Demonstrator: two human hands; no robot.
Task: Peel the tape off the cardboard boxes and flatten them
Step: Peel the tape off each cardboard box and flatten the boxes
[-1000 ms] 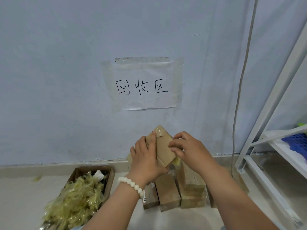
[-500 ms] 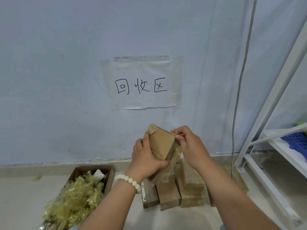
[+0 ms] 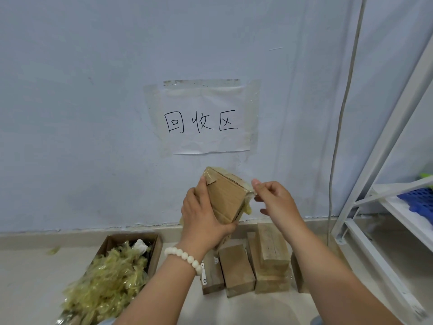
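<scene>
I see my left hand (image 3: 203,216) wrapped round a small cardboard box (image 3: 226,198), holding it up in the air in front of the wall. My right hand (image 3: 276,202) pinches the end of a clear tape strip (image 3: 248,188) at the box's right edge. More small boxes (image 3: 271,252) sit on the floor under my hands. An open box of balled-up tape (image 3: 112,270) is at the left.

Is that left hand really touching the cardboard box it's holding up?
Touching. The head view shows the left hand wrapped round the cardboard box, thumb on its face, fingers curled underneath.
</scene>
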